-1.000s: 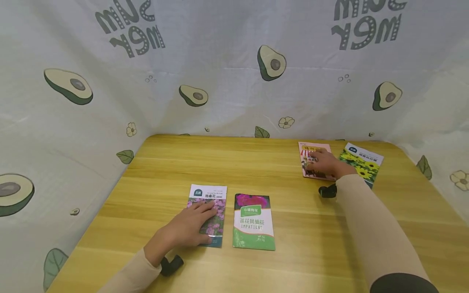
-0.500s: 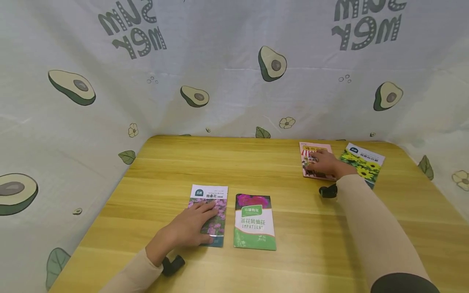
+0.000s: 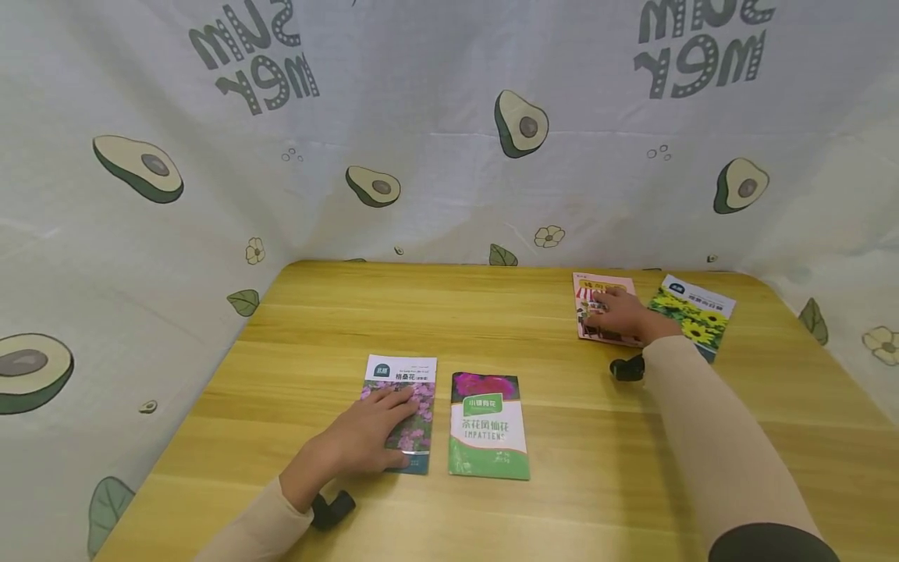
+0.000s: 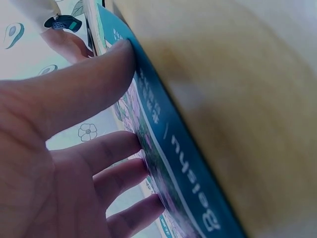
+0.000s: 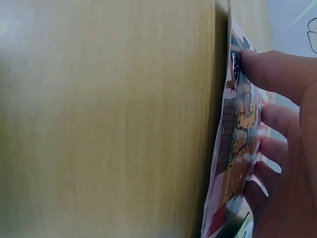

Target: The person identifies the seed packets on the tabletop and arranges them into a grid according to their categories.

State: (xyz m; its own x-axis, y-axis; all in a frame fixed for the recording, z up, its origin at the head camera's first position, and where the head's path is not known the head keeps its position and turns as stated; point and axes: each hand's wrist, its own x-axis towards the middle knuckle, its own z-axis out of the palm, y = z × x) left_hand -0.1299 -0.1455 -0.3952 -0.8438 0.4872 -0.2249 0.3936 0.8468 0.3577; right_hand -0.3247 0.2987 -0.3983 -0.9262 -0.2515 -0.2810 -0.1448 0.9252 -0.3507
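Note:
My left hand (image 3: 365,433) rests with spread fingers on a seed packet with pink-purple flowers (image 3: 420,421). In the left wrist view its thumb and fingertips touch the face of that purple-flower packet (image 4: 163,129), which lies on the table. At the back right, my right hand (image 3: 621,312) touches a pink seed packet (image 3: 586,308) with its fingertips. The right wrist view has the thumb and fingers spread on the pink packet's face (image 5: 237,129). A green and white impatiens packet (image 3: 488,429) lies just right of the left hand's packet, untouched.
A seed packet with yellow flowers (image 3: 702,312) lies tilted beside the pink one, partly under the right forearm. The wooden table (image 3: 421,304) meets a white curtain (image 3: 435,94) printed with avocados along its back edge.
Both hands stay on their packets, and no packet has visibly moved on the table. Only the head view has shifted very slightly.

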